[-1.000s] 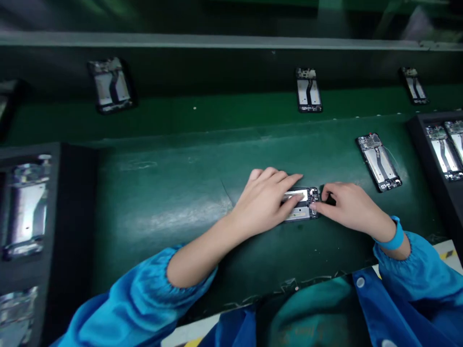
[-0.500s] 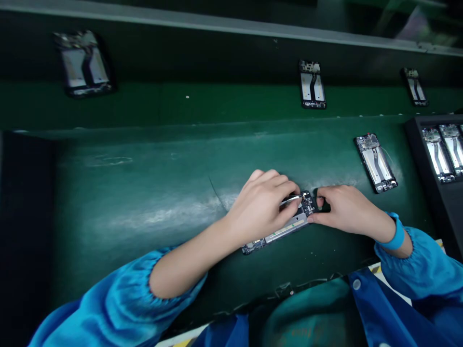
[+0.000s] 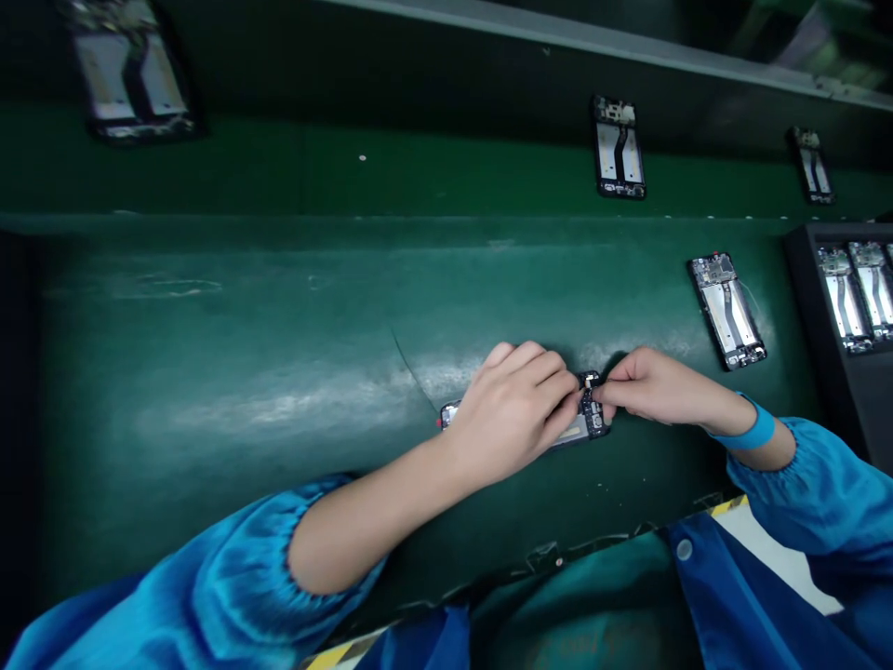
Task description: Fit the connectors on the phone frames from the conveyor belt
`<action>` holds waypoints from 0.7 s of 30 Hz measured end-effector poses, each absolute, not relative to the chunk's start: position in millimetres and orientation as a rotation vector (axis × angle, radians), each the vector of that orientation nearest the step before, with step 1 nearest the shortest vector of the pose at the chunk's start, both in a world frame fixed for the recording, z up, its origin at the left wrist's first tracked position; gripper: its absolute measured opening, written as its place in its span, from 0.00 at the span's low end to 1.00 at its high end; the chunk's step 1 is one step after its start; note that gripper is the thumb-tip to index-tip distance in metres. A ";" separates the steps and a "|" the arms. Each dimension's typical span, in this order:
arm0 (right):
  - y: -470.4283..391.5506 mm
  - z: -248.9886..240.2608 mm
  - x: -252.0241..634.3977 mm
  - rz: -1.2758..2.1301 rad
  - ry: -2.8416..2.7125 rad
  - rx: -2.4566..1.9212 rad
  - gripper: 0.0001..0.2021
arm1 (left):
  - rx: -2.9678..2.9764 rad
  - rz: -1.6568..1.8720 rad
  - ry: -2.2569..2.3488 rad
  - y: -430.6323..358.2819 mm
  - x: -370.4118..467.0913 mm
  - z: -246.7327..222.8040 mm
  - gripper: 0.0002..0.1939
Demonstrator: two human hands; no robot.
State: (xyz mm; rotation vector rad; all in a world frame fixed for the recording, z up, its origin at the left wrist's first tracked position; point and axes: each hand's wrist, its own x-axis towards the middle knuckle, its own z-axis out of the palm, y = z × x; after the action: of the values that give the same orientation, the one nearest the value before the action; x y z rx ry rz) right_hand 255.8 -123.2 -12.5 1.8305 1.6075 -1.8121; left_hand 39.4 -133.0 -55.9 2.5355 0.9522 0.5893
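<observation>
Head view: the left hand (image 3: 520, 405) lies across the middle of an opened phone (image 3: 598, 424), fingers curled and thumb drawn toward the index finger; whether a part is gripped between them cannot be told. The right hand (image 3: 652, 386) is at the right end of that phone, thumb and index finger brought together over the exposed board; whether they hold anything is hidden. The phone lies lengthwise on the green surface (image 3: 209, 354), right of centre and nearer the near edge than the far right corner, its left end showing past the left hand with a red spot. A thin dark line (image 3: 411, 368) runs up and left from near that end; wire or scratch, not determinable. A blue band (image 3: 746, 430) circles the right wrist, and both sleeves are blue. Toward the far right corner lies a second opened phone (image 3: 729, 314), apart from the hands, a thin pale strand beside it. At the right edge stands a black tray (image 3: 830, 395) holding further opened phones (image 3: 846, 296) side by side. Beyond the far edge, a green ledge (image 3: 453, 167) carries three opened units (image 3: 619, 149), well apart, the leftmost blurred.
</observation>
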 end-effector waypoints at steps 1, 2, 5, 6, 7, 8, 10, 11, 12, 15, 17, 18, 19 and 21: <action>-122.6 -12.3 254.3 -1.828 1.555 1.850 0.13 | 2.533 0.593 0.948 -133.0 39.9 -56.4 0.13; -122.3 -11.8 253.0 -1.839 1.508 1.867 0.14 | 2.530 0.596 0.940 -132.8 40.2 -56.7 0.13; -122.2 -10.0 251.8 -1.846 1.439 1.889 0.14 | 2.501 0.593 0.917 -132.1 40.2 -56.6 0.13; -122.0 -9.7 252.3 -1.851 1.436 1.886 0.14 | 2.486 0.594 0.912 -131.9 40.0 -56.5 0.13; -121.5 -9.4 253.1 -1.860 1.435 1.879 0.15 | 2.473 0.597 0.908 -131.8 39.7 -56.4 0.13; -120.9 -9.1 254.0 -1.869 1.434 1.873 0.15 | 2.462 0.601 0.905 -131.6 39.5 -56.5 0.13; -119.4 -8.6 255.2 -1.881 1.421 1.864 0.15 | 2.449 0.615 0.898 -131.5 39.4 -56.7 0.14; -118.7 -8.4 255.3 -1.883 1.409 1.863 0.14 | 2.444 0.619 0.897 -131.5 39.5 -56.7 0.14; -118.3 -8.3 255.1 -1.882 1.397 1.862 0.14 | 2.437 0.620 0.898 -131.4 39.7 -56.7 0.14; -119.1 -10.5 253.3 -1.872 1.382 1.872 0.14 | 2.411 0.595 0.916 -131.3 40.8 -56.1 0.14; -120.9 -14.2 252.1 -1.829 1.451 1.914 0.15 | 2.390 0.575 0.924 -131.0 41.6 -55.4 0.13; -121.7 -16.4 251.9 -1.796 1.515 1.933 0.15 | 2.377 0.569 0.929 -130.7 41.9 -55.2 0.13; -122.1 -18.3 252.0 -1.762 1.589 1.934 0.15 | 2.361 0.561 0.935 -130.4 42.1 -55.1 0.13; -121.2 -20.7 252.9 -1.714 1.702 1.879 0.15 | 2.327 0.547 0.954 -129.3 42.3 -55.1 0.12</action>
State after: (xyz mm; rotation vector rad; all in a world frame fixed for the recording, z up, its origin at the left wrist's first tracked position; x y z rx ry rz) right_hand 252.9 -121.2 -20.7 1.8787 1.7016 -1.7143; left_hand 42.3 -129.3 -55.1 2.3271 0.9536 0.5469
